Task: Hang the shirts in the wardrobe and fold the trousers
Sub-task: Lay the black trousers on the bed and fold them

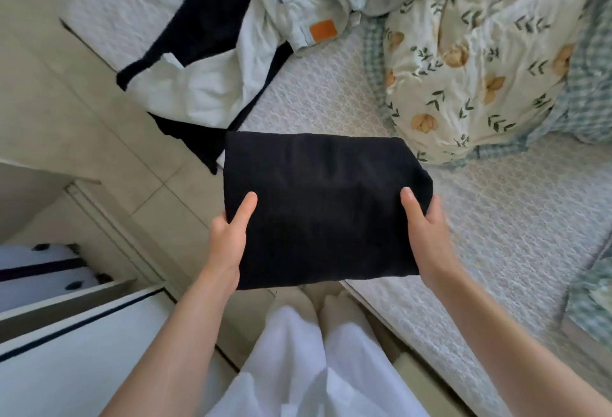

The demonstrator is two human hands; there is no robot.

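Left hand [228, 237] and right hand [427, 234] each grip one side edge of the folded black trousers [324, 204], with the thumb pressed on top and the fingers hidden beneath. The bundle is held level over the near edge of the mattress [496, 218]. Beyond it lie a black garment [212, 12], a white garment [205, 88] and pale jeans [298, 9]. A floral duvet [480, 62] lies to the right.

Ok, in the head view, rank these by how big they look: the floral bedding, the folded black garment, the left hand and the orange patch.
1. Floral bedding and folded black garment: about alike, and the garment is nearer the camera, so unranked.
2. Left hand.
3. Orange patch.
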